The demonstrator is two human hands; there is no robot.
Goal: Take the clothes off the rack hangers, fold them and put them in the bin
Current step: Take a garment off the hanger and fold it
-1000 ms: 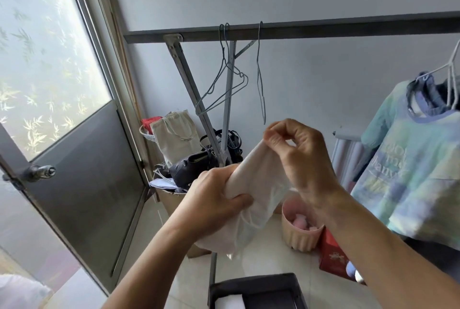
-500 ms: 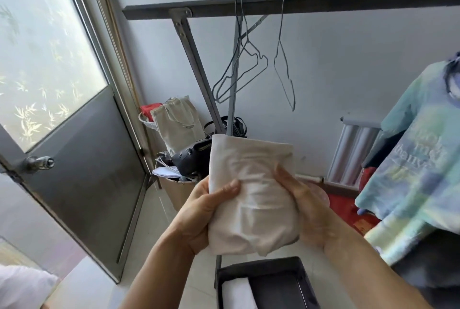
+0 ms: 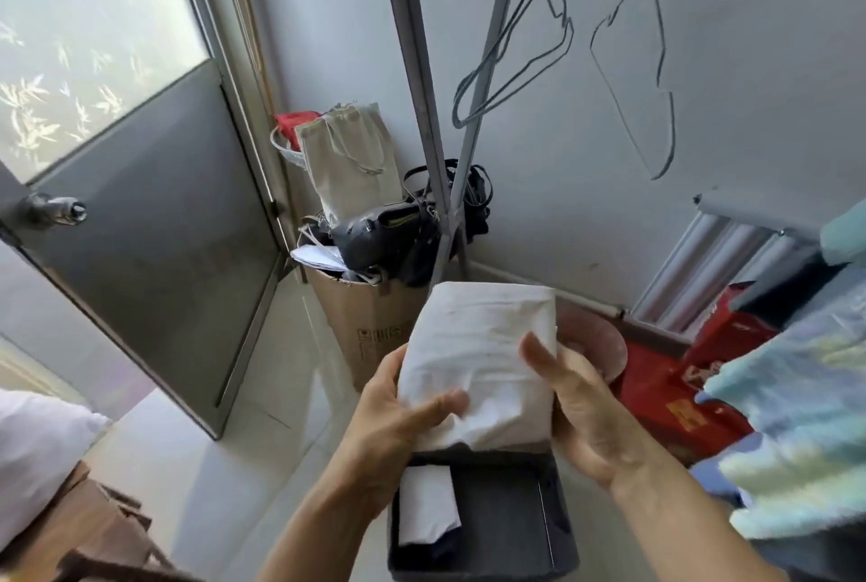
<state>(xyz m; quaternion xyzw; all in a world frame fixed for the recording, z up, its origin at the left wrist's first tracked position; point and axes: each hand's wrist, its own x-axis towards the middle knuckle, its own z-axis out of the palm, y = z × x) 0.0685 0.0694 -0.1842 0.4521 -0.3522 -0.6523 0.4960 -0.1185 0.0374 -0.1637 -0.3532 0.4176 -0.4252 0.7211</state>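
I hold a folded white cloth (image 3: 482, 347) upright in front of me, just above the dark bin (image 3: 557, 534) on the floor. My left hand (image 3: 398, 412) grips its lower left edge with the thumb across the front. My right hand (image 3: 576, 398) clasps its right side. A folded white garment (image 3: 426, 502) lies in the bin's left part. Bare wire hangers (image 3: 515, 42) dangle from the grey rack (image 3: 412, 66) above. A pale tie-dye shirt (image 3: 796, 417) hangs at the right edge.
A cardboard box (image 3: 365, 323) with dark bags and a canvas tote (image 3: 351, 159) stands in the corner behind the rack legs. Red boxes (image 3: 665, 389) lie at the right by the wall. The metal door (image 3: 154, 225) stands ajar at the left. A wooden piece (image 3: 79, 530) and a white pillow sit lower left.
The white cloth went from a loose bunch to a neat folded packet, and both hands lowered it toward the bin. My view tilted down, showing more of the bin and floor.
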